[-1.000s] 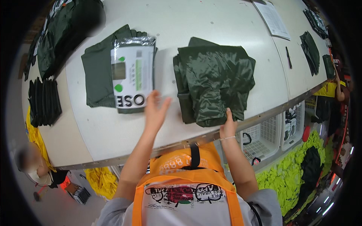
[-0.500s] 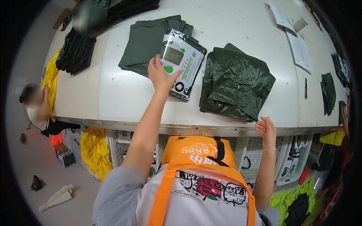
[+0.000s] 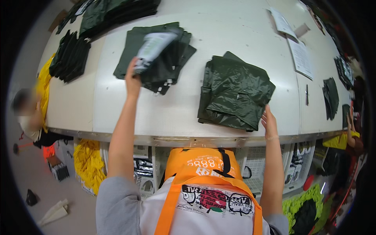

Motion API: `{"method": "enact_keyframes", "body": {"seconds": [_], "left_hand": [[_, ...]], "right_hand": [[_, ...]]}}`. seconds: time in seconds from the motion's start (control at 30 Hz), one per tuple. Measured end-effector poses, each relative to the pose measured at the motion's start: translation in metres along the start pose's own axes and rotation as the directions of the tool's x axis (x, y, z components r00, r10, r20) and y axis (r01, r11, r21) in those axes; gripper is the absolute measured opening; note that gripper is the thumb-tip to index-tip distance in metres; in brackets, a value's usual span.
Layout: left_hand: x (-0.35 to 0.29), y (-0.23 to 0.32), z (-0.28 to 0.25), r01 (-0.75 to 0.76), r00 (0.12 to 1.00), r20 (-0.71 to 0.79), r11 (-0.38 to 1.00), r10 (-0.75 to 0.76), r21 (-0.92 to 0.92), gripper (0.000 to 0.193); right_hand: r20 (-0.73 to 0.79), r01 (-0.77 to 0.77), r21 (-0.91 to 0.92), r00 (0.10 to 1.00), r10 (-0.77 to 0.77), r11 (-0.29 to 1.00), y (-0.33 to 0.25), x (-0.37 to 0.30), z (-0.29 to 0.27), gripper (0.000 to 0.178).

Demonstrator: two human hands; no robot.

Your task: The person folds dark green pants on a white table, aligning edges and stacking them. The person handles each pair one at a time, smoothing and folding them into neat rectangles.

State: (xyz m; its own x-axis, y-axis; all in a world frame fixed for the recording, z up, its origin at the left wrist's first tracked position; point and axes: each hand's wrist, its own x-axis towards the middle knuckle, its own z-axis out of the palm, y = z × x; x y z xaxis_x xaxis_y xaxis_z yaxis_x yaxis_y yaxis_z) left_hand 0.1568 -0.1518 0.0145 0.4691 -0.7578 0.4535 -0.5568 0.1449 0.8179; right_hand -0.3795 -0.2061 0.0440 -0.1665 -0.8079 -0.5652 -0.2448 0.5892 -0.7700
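My left hand (image 3: 132, 77) is closed on the lower end of a white printed plastic packet (image 3: 154, 44), which is tilted up and smeared by motion. Beneath it lies a fanned stack of flat dark green pouches (image 3: 126, 51), with small white tags showing at its near corner. Right of this stack, a shiny dark green folded garment (image 3: 237, 92) tops a pile of folded fabric. My right hand (image 3: 269, 122) is beside that pile's near right corner, fingers stretched and apart, seemingly touching its edge.
Dark green bundles (image 3: 70, 58) and a larger pile (image 3: 117, 15) lie far left. Paper sheets (image 3: 299, 56) and a pen (image 3: 307, 94) are at right. White crates (image 3: 254, 166) stand under the table edge. A co-worker (image 3: 29, 117) is at left; another person's hand (image 3: 349, 122) is far right.
My left hand has lifted the packet and carried it left, tilting it, uncovering more of the green stack. My right hand has moved up to the folded pile's edge. The view has shifted slightly.
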Motion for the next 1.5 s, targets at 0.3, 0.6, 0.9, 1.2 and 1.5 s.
{"method": "enact_keyframes", "body": {"seconds": [0.3,0.6,0.9,1.2,1.5], "left_hand": [[0.029,-0.107,-0.023,0.870,0.362,-0.641,0.493,-0.677,-0.030,0.066],[-0.090,0.106,0.154,0.792,0.431,0.578,0.597,-0.693,0.126,0.089],[-0.153,0.123,0.114,0.891,0.291,0.723,0.452,-0.627,0.034,0.070],[-0.211,0.149,0.082,0.753,0.454,0.620,0.647,-0.640,0.118,0.086],[-0.193,0.171,0.151,-0.074,0.834,0.505,0.862,-0.222,0.501,0.035]], "right_hand": [[0.041,-0.116,0.058,0.993,0.114,0.992,-0.008,0.049,0.032,0.092],[0.213,-0.125,0.045,0.970,0.113,0.991,-0.014,0.063,0.024,0.080],[0.405,-0.087,0.038,0.912,0.064,0.995,0.028,0.002,0.047,0.076],[0.082,0.329,-0.500,0.939,-0.334,0.801,0.051,-0.064,0.081,0.090],[0.308,0.688,-0.596,0.672,-0.674,0.413,-0.007,-0.116,0.120,0.084]]}}
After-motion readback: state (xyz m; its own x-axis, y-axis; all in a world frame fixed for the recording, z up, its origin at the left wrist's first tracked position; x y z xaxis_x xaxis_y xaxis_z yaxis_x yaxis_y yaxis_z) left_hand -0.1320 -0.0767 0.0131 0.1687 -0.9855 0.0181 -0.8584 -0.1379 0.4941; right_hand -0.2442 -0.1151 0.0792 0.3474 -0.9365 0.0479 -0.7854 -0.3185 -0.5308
